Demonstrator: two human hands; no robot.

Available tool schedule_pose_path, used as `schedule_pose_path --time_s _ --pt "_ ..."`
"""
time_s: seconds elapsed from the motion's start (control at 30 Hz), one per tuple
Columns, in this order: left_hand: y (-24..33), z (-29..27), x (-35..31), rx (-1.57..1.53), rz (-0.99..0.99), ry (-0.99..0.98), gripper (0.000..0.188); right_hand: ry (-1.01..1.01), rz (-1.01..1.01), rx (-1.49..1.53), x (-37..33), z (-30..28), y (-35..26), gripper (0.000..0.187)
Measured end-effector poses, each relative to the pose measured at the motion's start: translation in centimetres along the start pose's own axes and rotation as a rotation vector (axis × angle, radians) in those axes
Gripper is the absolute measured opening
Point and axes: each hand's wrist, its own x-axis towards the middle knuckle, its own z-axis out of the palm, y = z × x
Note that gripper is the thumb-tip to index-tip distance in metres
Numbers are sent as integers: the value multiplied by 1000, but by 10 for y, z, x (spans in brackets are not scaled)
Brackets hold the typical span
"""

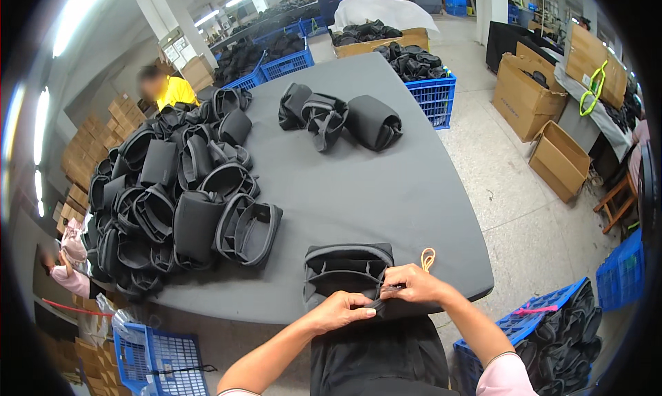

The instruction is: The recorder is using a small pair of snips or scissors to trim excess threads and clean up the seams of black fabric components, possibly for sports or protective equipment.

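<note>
A wide grey worktable [386,189] fills a factory floor. At its near edge lies a black padded pouch [348,272], mouth facing away, its long axis running left to right. Both hands meet at its near rim: the left hand [339,312] pinches the fabric edge, the right hand [414,284] closes on a small tab just beside it. A heap of black pouches [172,196] lies well to the left.

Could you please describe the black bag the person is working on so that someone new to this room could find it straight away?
Start at the big grey table and go to its near edge, in front of the person. There an open black bag with dividers inside lies alone under the left hand and right hand. Unlike the heap of bags on the left, it is the only one being handled, with an orange loop beside it.
</note>
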Motion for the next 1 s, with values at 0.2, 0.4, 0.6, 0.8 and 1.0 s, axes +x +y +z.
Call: schedule_pose_path --time_s 0.2,0.4,0.6,0.8,1.0 --pt "1 10 8 -97 81 35 21 639 -34 -164 -8 42 -6 15" --pt "0 6 9 -272 -5 -71 20 652 -149 -204 1 44 6 29" --pt "-9 23 6 328 214 250 27 763 -96 -173 -3 59 2 25" --pt "-16 24 6 11 144 93 27 982 375 200 -13 70 1 23" --pt "-7 16 11 64 237 179 19 722 353 474 6 34 -4 19"
